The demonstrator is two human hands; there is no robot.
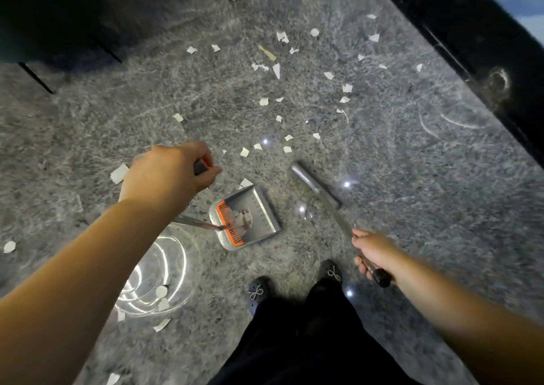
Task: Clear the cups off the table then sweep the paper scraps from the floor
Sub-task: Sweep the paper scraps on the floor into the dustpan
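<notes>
Floor (pixel 412 178): grey speckled stone, glossy, likely slick under paper. Item, near left: clear round dish-like object (pixel 164 270) lying on the floor, a few scraps in or on it; glassy, probably fragile. Left hand (pixel 167 173): fingers curled tight round the upright handle (pixel 201 167) of the dustpan (pixel 244 217), gripping at its top end. Dustpan: grey tray with an orange comb edge, resting on the floor near centre, a small heap of torn paper already inside; judged light and rigid, best steered from the handle top as held. Paper scraps (pixel 276 70): white torn bits, scattered from the centre to the far right, some at far left and near left; judged featherlight, flimsy, apt to skitter or cling flat to the polished floor. Broom (pixel 318 187): grey head on the floor just right of the dustpan, slim pole running near and right. Right hand (pixel 372 253): wrapped round the pole close to its black end cap; light, stiff. Cups and desk: not in view.
</notes>
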